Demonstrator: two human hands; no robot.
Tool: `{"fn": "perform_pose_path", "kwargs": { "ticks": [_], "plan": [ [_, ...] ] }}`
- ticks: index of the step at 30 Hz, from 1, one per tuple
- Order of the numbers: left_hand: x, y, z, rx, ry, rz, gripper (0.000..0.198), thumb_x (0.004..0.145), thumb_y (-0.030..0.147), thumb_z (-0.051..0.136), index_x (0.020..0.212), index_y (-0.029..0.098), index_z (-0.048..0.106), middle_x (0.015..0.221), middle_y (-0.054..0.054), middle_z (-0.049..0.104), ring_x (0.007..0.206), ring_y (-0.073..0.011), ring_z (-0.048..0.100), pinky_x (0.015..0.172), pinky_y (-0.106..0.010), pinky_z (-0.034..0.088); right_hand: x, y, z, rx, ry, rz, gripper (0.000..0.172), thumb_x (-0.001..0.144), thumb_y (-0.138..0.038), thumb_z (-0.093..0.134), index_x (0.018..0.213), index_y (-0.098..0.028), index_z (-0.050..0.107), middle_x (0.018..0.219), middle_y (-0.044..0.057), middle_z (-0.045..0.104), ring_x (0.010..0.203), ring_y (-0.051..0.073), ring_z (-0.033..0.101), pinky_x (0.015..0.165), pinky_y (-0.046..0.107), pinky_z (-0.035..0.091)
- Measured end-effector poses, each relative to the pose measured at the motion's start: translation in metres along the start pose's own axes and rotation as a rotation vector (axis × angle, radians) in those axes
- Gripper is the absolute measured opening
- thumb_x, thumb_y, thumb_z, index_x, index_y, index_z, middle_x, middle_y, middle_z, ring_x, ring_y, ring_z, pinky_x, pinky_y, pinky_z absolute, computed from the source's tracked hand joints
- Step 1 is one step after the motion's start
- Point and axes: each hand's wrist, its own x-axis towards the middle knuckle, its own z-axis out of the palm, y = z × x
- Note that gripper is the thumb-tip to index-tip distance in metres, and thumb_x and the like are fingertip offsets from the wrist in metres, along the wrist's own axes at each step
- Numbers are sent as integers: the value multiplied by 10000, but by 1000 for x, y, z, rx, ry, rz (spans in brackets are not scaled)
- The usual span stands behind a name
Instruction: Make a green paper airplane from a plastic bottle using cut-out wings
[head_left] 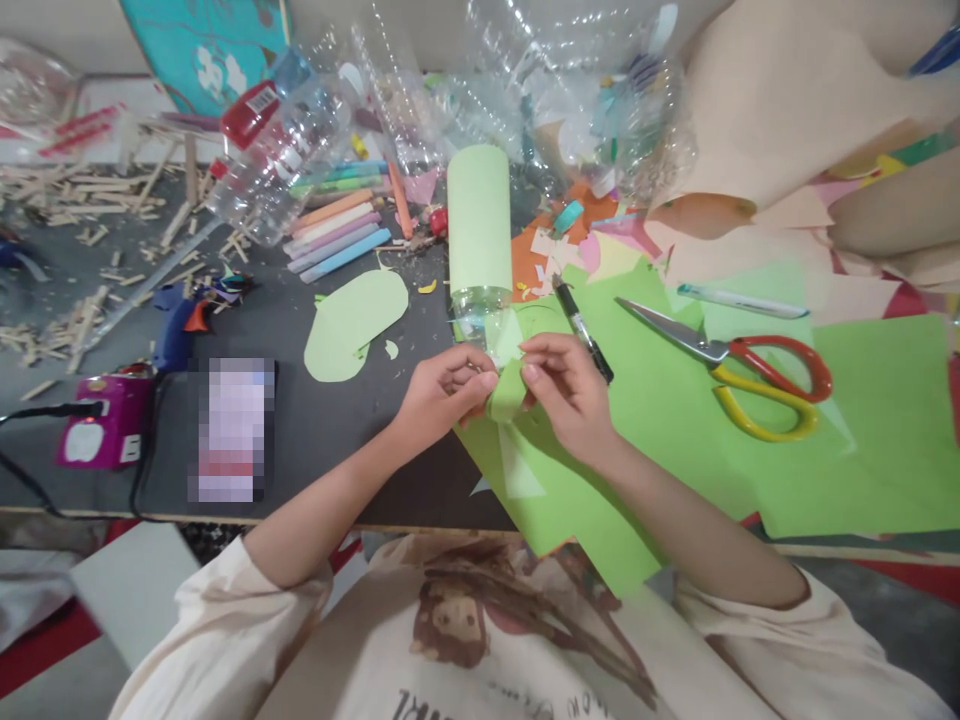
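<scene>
Paper strip [508, 391] back from table edge [435, 527]

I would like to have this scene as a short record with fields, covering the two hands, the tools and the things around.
Left hand: pinches a green paper piece
Right hand: pinches the same piece from its other side
Beyond the hands: pale green cylinder
Scissors: red and yellow handles, lying on bright green paper
Pen: black, near the right hand
Left side: blue glue gun; phone, screen blurred
</scene>
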Motion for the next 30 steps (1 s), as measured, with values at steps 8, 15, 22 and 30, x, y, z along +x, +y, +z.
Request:
{"fn": "perform_pose_path", "kwargs": {
  "ticks": [8,15,22,30],
  "plan": [
    [3,-3,1,-34,139,-18,355,731,482,698,655,206,487,432,83,492,331,-70,465,347,-190,391,-3,4,8,16,-94,-113,272,923,-372,530,1164,-275,450,799,-28,544,612,106,551,542,235,479],
    [3,-10,-3,-51,47,31,323,776,432,681,681,187,493,469,72,536,397,-83,541,425,-192,461,-2,6,8,41,-125,-43,317,900,-359,574,1175,-254,456,655,-71,464,571,109,537,567,246,471],
    [2,-18,-10,-60,-101,190,288,851,411,612,1031,199,536,684,41,591,556,-85,615,566,-196,513,1,3,3,20,-77,-32,189,872,-365,609,986,-217,586,816,15,656,640,112,589,575,238,490],
    [0,-17,-12,35,-106,421,140,891,297,586,983,195,561,798,8,581,618,-61,613,581,-153,499,2,2,2,-32,-68,-62,155,858,-347,628,916,-208,666,880,46,736,655,121,633,588,246,521]
  ]
}}
